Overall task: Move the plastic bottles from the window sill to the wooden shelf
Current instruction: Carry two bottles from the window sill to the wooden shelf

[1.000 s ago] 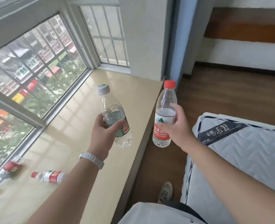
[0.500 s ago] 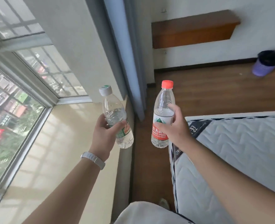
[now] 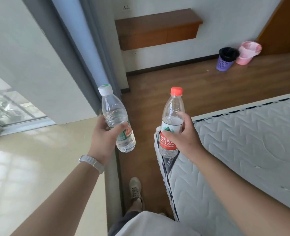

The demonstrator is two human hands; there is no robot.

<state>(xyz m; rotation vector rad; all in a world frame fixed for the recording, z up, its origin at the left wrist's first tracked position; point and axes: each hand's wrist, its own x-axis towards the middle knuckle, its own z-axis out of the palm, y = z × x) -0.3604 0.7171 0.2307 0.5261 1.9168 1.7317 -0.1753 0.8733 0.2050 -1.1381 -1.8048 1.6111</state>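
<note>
We note the left hand (image 3: 105, 135) curled round the white-capped bottle (image 3: 113, 109), the right hand (image 3: 183, 135) round the red-capped bottle (image 3: 170, 123); both are held near upright in the air beside the sill (image 3: 47, 159), with the shelf (image 3: 158, 29) well apart.

We wear a pale, whitish band (image 3: 91, 163) snug around the wrist just behind our left hand (image 3: 105, 137), its strap smooth and slightly glossy, and both our forearms are bare as far as they show. Lower down we see the hem of a white shirt (image 3: 151, 225) over dark grey-blue trousers (image 3: 117, 227). On our foot is one beige lace-up trainer (image 3: 135, 189).
</note>
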